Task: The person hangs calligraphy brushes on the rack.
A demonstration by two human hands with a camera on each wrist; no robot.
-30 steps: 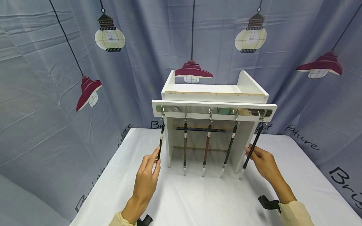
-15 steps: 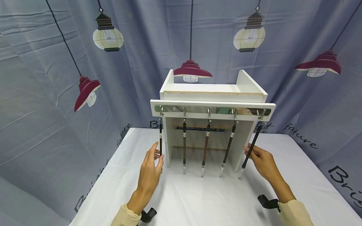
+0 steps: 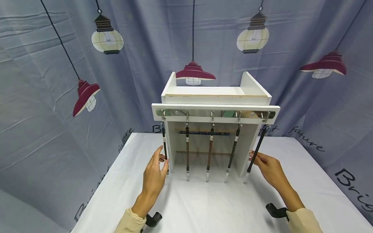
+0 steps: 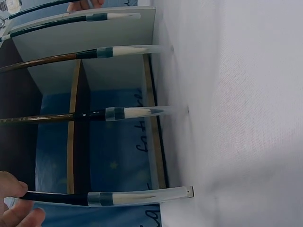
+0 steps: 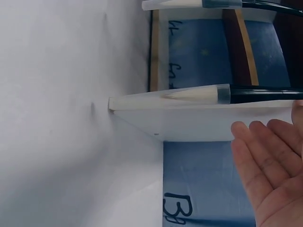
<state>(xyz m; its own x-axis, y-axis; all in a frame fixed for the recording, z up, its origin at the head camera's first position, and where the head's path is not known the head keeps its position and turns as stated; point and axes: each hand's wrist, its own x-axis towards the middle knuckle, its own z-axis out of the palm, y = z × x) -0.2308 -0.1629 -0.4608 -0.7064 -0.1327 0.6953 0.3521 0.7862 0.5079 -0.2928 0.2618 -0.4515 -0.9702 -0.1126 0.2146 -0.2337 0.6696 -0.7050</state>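
Note:
Several writing brushes with clear tip caps hang from hooks on the front rail [image 3: 198,120] of a small white shelf [image 3: 215,99]. My left hand [image 3: 153,178] is around the lower part of the leftmost brush [image 3: 164,142], thumb and index finger spread apart. In the left wrist view the thumb tip lies against that brush's dark handle [image 4: 57,197], or very close to it. My right hand [image 3: 271,170] is beside the rightmost brush [image 3: 257,149], its fingertips partly behind the handle. In the right wrist view its fingers [image 5: 265,156] are loosely extended below the brush.
The shelf stands on a white-covered table [image 3: 192,207] before a blue-grey curtain [image 3: 140,81] printed with lamps. Between the outer brushes hang a left inner brush [image 3: 187,149], a middle brush [image 3: 210,149] and a right inner brush [image 3: 233,150]. Black wrist mounts show below both hands.
My left thumb and fingers have parted from their pinch on the leftmost brush. That brush has swung from a tilt to nearly upright. The right hand keeps about the same place beside its brush.

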